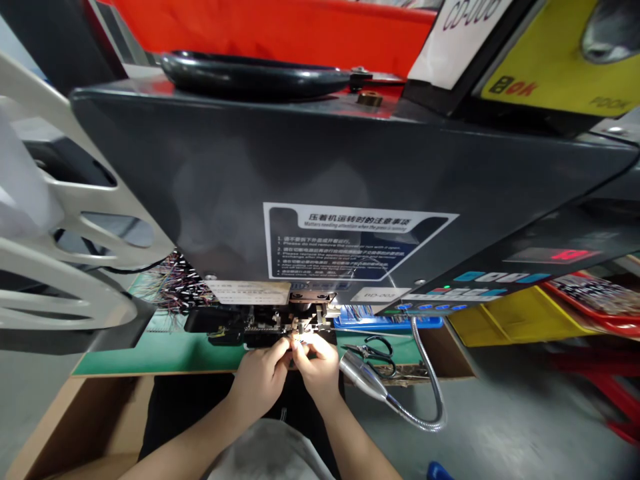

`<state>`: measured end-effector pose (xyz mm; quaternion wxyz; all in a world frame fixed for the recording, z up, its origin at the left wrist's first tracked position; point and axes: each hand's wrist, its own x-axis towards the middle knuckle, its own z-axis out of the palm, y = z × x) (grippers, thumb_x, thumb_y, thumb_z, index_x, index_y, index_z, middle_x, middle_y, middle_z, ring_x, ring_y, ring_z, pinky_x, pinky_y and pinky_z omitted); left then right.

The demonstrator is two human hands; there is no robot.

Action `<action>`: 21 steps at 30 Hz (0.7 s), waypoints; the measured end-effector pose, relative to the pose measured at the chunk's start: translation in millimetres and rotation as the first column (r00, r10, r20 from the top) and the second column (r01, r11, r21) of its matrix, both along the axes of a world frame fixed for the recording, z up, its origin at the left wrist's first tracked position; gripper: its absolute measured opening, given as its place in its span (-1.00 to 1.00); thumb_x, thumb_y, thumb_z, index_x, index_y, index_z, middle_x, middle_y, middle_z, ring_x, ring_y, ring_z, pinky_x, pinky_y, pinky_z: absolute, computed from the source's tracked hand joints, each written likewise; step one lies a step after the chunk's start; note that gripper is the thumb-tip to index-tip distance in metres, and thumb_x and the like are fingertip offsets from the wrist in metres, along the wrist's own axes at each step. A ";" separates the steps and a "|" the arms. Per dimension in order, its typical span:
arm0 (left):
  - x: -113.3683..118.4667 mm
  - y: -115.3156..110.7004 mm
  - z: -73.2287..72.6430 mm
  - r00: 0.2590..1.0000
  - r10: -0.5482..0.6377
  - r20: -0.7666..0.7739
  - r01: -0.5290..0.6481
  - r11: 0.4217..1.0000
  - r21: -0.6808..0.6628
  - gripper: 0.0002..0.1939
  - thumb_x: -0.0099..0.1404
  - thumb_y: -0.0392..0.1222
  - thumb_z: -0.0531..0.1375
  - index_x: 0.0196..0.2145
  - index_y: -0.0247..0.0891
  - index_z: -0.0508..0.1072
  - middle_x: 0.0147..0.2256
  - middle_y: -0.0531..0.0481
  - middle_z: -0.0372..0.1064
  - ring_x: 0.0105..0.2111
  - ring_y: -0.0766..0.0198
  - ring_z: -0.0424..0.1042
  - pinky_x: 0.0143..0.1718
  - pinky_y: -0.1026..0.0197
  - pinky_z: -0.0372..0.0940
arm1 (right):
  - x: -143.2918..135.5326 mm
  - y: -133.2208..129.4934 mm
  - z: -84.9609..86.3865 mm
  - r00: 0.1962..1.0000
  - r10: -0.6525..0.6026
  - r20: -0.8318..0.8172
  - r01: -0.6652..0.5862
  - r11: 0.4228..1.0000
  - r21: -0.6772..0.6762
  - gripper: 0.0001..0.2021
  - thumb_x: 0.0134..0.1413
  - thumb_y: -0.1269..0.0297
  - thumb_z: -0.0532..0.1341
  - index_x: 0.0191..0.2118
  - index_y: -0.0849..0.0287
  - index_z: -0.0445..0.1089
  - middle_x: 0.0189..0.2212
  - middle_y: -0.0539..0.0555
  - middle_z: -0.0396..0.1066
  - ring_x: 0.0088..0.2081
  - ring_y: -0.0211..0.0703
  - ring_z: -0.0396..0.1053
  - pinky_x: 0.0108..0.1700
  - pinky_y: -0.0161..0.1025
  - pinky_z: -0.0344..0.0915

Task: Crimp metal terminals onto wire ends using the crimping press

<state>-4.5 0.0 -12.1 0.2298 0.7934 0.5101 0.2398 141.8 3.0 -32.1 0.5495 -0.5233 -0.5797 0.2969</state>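
Note:
My left hand (261,375) and my right hand (319,367) meet at the front of a dark press (210,167), just below its crimping tool (301,325). Thumb and forefinger are pinched together on each hand, and the fingertips of both almost touch. Whatever lies between them is too small and too hidden to make out. A metal gooseneck lamp (364,377) points toward the work from beside my right hand. Black-handled scissors (377,352) lie on the green mat (165,353) to the right.
Bundles of thin wires (173,287) lie behind the press on the left. A blue tray (390,322) sits behind the scissors. At the right are a yellow bin (530,317) and a red tray (600,303) of wires. A pale reel (65,193) stands close on the left.

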 end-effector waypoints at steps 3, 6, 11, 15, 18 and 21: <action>0.1 -1.0 0.6 1.000 0.007 -0.002 -0.007 1.000 -0.007 -0.78 0.36 -0.36 0.02 -0.21 -0.20 0.44 -0.34 -0.08 0.59 -0.35 0.11 0.60 -0.38 0.25 0.35 | 0.1 -0.6 1.8 1.000 0.006 0.010 -0.007 1.000 0.004 -0.88 0.13 0.30 0.25 -0.29 0.19 0.54 -0.65 -0.05 0.32 -0.64 -0.25 0.25 -0.54 -0.28 0.31; 0.2 -1.3 1.0 1.000 0.010 0.010 -0.010 1.000 -0.015 -0.76 0.35 -0.37 0.02 -0.17 -0.19 0.44 -0.31 -0.07 0.59 -0.32 0.12 0.60 -0.36 0.25 0.36 | 1.7 -2.3 -2.1 1.000 0.015 0.018 -0.016 1.000 0.023 -0.88 0.12 0.33 0.25 -0.26 0.17 0.54 -0.63 -0.05 0.35 -0.63 -0.23 0.29 -0.49 -0.26 0.36; -0.9 -2.5 4.0 0.998 0.002 0.059 0.000 1.000 -0.024 -0.76 0.40 -0.29 0.01 -0.09 -0.14 0.43 -0.24 -0.03 0.58 -0.26 0.16 0.59 -0.30 0.27 0.37 | 8.6 -19.1 -23.4 0.999 -0.030 0.026 0.027 0.997 0.078 -0.76 0.06 0.33 0.26 -0.11 0.13 0.48 -0.54 -0.02 0.42 -0.54 -0.17 0.37 -0.40 -0.22 0.40; 1.5 -13.9 2.8 0.988 -0.065 0.139 0.079 0.992 -0.098 -0.76 0.45 -0.20 -0.02 -0.07 -0.18 0.41 -0.53 0.09 0.49 -0.51 0.27 0.53 -0.46 0.34 0.33 | 8.0 -47.3 -38.4 1.000 0.020 0.021 -0.020 1.000 0.009 -0.82 0.09 0.31 0.23 -0.15 0.11 0.42 -0.62 -0.11 0.33 -0.64 -0.26 0.26 -0.59 -0.36 0.23; 7.9 -26.1 -3.4 0.955 -0.114 0.273 0.186 0.949 -0.254 -0.72 0.48 -0.13 -0.04 0.01 -0.19 0.37 -0.63 0.16 0.39 -0.62 0.31 0.45 -0.52 0.36 0.30 | 3.9 -68.1 -43.5 0.998 0.061 0.027 -0.060 0.997 -0.047 -0.92 0.11 0.29 0.22 -0.28 0.13 0.43 -0.64 -0.10 0.37 -0.66 -0.31 0.25 -0.61 -0.41 0.17; 14.2 -34.4 -10.3 0.935 -0.151 0.322 0.254 0.917 -0.308 -0.65 0.47 -0.09 -0.03 0.13 -0.18 0.29 -0.56 0.13 0.45 -0.52 0.28 0.49 -0.41 0.32 0.35 | 12.0 -83.5 -47.1 0.995 -0.091 0.043 0.094 0.994 -0.055 -0.85 0.10 0.23 0.20 -0.40 0.16 0.43 -0.64 -0.07 0.36 -0.65 -0.29 0.25 -0.60 -0.40 0.19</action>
